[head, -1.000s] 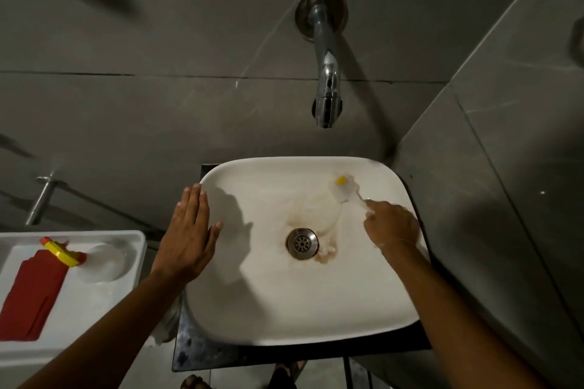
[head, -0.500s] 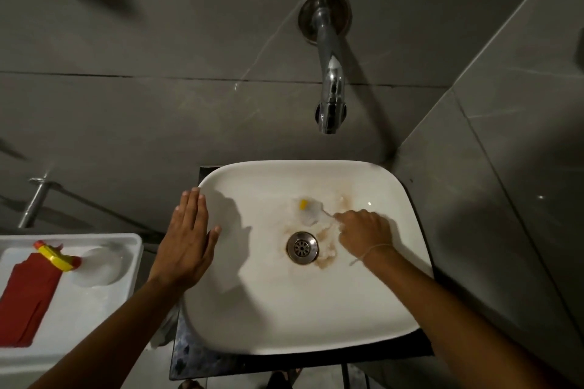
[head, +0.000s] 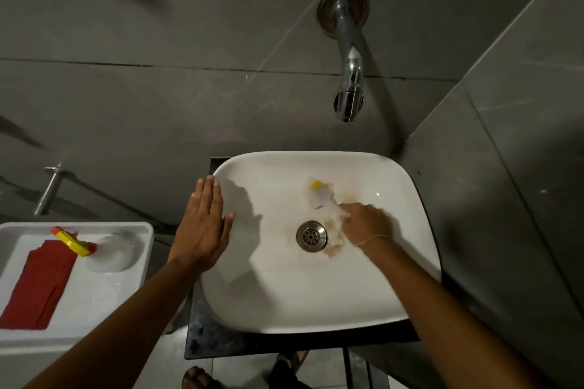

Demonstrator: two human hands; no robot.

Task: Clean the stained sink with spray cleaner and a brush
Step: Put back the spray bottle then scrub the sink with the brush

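Observation:
A white square sink point(head: 316, 300) fills the middle, with a metal drain point(head: 311, 236) and brown stains point(head: 333, 249) around it and behind it. My right hand point(head: 366, 224) is inside the basin, closed on a white brush point(head: 320, 199) with a yellow tip; the bristle end lies on the basin just behind the drain. My left hand point(head: 202, 224) rests flat, fingers apart, on the sink's left rim, holding nothing. A spray bottle point(head: 74, 241) with a yellow and orange nozzle lies in a white tray point(head: 132, 294) at the left.
A chrome tap point(head: 349, 73) juts from the grey tiled wall above the sink. A red cloth point(head: 41, 284) lies in the tray. A metal rail point(head: 50, 189) is fixed to the wall at left. A tiled side wall stands close on the right. My feet show below.
My right hand has swept the brush from the back right of the basin leftward to behind the drain, then a little back. My left hand stays on the rim.

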